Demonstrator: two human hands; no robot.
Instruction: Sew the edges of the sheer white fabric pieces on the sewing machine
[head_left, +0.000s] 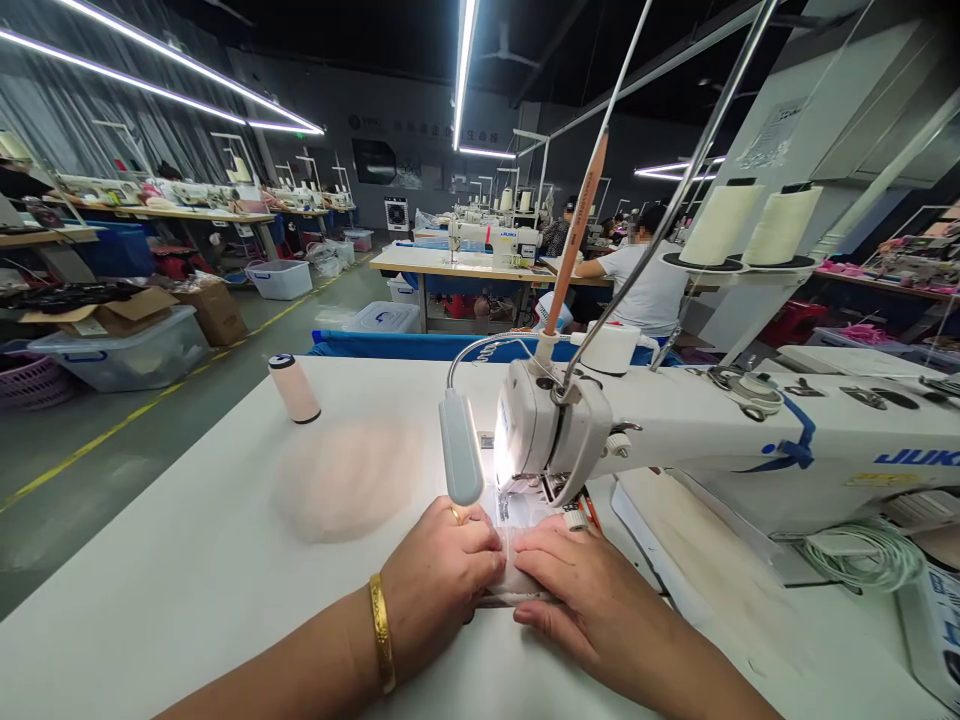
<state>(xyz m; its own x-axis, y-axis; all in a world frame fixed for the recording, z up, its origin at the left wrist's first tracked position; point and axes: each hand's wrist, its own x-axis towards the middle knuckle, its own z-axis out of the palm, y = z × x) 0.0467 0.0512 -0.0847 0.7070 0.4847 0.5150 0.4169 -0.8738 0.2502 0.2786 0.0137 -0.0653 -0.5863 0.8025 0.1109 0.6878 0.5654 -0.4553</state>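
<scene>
A white sewing machine (pixel 555 430) stands on the white table, its lamp lighting the needle area. In front of its presser foot lies a pale, thin fabric piece (pixel 517 582). My left hand (pixel 446 560), with a gold bracelet and ring, has its fingers curled down on the fabric's left side. On the right side, my right hand (pixel 574 590) lies with fingers stretched over the fabric and thumb apart. The fabric under the fingers is partly hidden. Left of the machine rests a pale pink, blurred heap of thin material (pixel 345 478).
A pink thread spool (pixel 295 388) stands at the table's far left. The grey lamp head (pixel 460 450) hangs near my left hand. Beige fabric (pixel 712 560) lies under the machine arm, beside a green cord coil (pixel 862 555). A person in white (pixel 634 285) sits ahead.
</scene>
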